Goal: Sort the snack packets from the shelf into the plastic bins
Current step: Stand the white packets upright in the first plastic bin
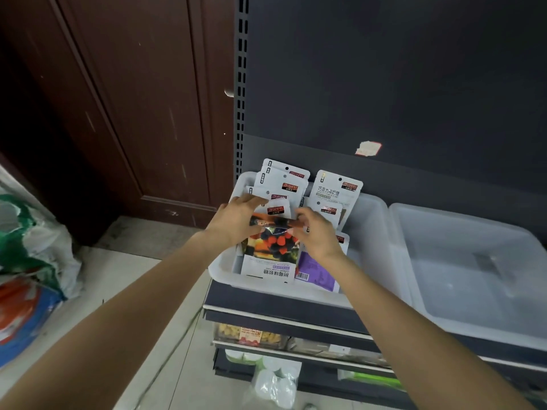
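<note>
Left hand (pixel 236 220) and right hand (pixel 318 232) are pinching a white berry-print snack packet (pixel 270 255), lowering it into the packet-filled white plastic bin (pixel 220 273) on the shelf. Next: releasing it upright among the rows.

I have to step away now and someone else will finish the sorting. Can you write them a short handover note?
Left hand and right hand both pinch the top edge of the berry-picture snack packet, which stands in the white plastic bin on the left.
White snack packets stand behind it; a purple packet is beside it.
The clear plastic bin on the right holds nothing.
Left: seat this packet, then continue sorting.
</note>
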`<action>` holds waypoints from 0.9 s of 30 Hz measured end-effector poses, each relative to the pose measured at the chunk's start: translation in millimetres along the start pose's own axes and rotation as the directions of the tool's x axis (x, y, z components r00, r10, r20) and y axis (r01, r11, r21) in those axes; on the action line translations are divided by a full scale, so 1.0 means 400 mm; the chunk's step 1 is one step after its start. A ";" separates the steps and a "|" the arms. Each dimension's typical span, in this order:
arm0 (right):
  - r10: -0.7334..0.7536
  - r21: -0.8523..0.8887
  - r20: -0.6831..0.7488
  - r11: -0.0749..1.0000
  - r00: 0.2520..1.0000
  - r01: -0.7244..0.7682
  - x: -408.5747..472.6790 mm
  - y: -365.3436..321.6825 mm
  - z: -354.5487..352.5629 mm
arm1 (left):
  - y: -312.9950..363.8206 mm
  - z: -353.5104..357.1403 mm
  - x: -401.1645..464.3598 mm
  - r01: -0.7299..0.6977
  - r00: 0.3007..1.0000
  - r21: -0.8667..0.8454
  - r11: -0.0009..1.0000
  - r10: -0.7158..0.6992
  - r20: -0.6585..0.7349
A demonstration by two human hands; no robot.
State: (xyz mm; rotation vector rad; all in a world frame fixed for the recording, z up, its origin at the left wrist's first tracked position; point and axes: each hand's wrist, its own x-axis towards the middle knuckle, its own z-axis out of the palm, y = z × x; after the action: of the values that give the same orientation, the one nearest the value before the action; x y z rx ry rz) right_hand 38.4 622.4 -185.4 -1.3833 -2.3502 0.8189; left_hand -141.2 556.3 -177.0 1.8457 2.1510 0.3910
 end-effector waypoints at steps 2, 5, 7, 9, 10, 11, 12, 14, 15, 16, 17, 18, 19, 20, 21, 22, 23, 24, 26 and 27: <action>-0.057 -0.007 -0.016 0.998 0.998 0.057 -0.004 0.005 -0.033 | 0.022 -0.006 -0.008 -0.006 0.998 0.031 0.999 0.008 -0.065; -0.115 0.003 -0.088 0.993 0.989 0.116 -0.023 0.014 -0.087 | 0.079 -0.025 -0.020 -0.048 0.991 -0.040 0.998 0.043 -0.128; -0.142 -0.034 -0.158 0.990 0.977 0.139 -0.039 0.029 -0.121 | 0.132 -0.035 -0.027 -0.074 0.986 -0.085 0.994 0.061 -0.152; -0.151 -0.088 -0.223 0.987 0.963 0.134 -0.059 0.053 -0.160 | 0.193 -0.037 -0.030 -0.101 0.976 -0.075 0.992 0.084 -0.200; -0.145 -0.109 -0.251 0.987 0.957 0.121 -0.072 0.067 -0.183 | 0.226 -0.038 -0.030 -0.108 0.972 -0.067 0.992 0.091 -0.218; -0.135 -0.125 -0.275 0.987 0.952 0.104 -0.088 0.082 -0.208 | 0.262 -0.038 -0.028 -0.116 0.968 -0.062 0.991 0.099 -0.231; -0.127 -0.135 -0.300 0.987 0.945 0.090 -0.106 0.100 -0.234 | 0.302 -0.037 -0.026 -0.134 0.964 -0.060 0.989 0.116 -0.240; -0.109 -0.149 -0.341 0.987 0.934 0.061 -0.148 0.144 -0.290 | 0.389 -0.029 -0.019 -0.190 0.954 -0.050 0.980 0.173 -0.245; -0.092 -0.160 -0.355 0.986 0.930 0.037 -0.173 0.171 -0.321 | 0.436 -0.019 -0.016 -0.219 0.951 -0.041 0.975 0.204 -0.233; -0.066 -0.176 -0.363 0.984 0.929 0.001 -0.200 0.202 -0.352 | 0.487 -0.007 -0.014 -0.242 0.949 -0.034 0.970 0.229 -0.216; -0.033 -0.195 -0.368 0.980 0.929 -0.042 -0.229 0.235 -0.385 | 0.538 0.011 -0.012 -0.258 0.949 -0.030 0.966 0.247 -0.193; 0.003 -0.214 -0.375 0.973 0.927 -0.089 -0.259 0.272 -0.418 | 0.591 0.033 -0.010 -0.274 0.949 -0.032 0.961 0.264 -0.174; 0.038 -0.231 -0.384 0.963 0.923 -0.136 -0.292 0.313 -0.453 | 0.646 0.057 -0.008 -0.289 0.947 -0.034 0.957 0.281 -0.158; 0.071 -0.243 -0.395 0.953 0.916 -0.178 -0.327 0.354 -0.489 | 0.703 0.082 -0.006 -0.310 0.942 -0.032 0.950 0.302 -0.147; 0.100 -0.249 -0.404 0.944 0.910 -0.214 -0.363 0.399 -0.526 | 0.763 0.107 -0.004 -0.334 0.934 -0.025 0.942 0.328 -0.139; 0.123 -0.252 -0.412 0.937 0.903 -0.243 -0.398 0.445 -0.564 | 0.827 0.132 -0.002 -0.359 0.926 -0.014 0.933 0.354 -0.132; 0.146 -0.254 -0.421 0.928 0.895 -0.271 -0.435 0.493 -0.603 | 0.893 0.156 -0.001 -0.377 0.920 -0.009 0.926 0.373 -0.121; 0.171 -0.252 -0.430 0.921 0.887 -0.299 -0.473 0.540 -0.642 | 0.960 0.179 -0.002 -0.384 0.919 -0.017 0.923 0.380 -0.104; 0.219 -0.233 -0.457 0.906 0.862 -0.354 -0.552 0.637 -0.721 | 1.097 0.227 -0.009 -0.388 0.920 -0.055 0.920 0.384 -0.075; 0.241 -0.223 -0.471 0.898 0.848 -0.380 -0.591 0.685 -0.757 | 1.163 0.251 -0.014 -0.393 0.919 -0.081 0.916 0.388 -0.065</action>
State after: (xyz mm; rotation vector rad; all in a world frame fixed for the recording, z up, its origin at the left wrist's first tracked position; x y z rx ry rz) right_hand 502.8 618.3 -102.3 -1.8897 -1.9801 0.1679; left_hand 322.5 621.7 -92.8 2.2303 1.7464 0.6132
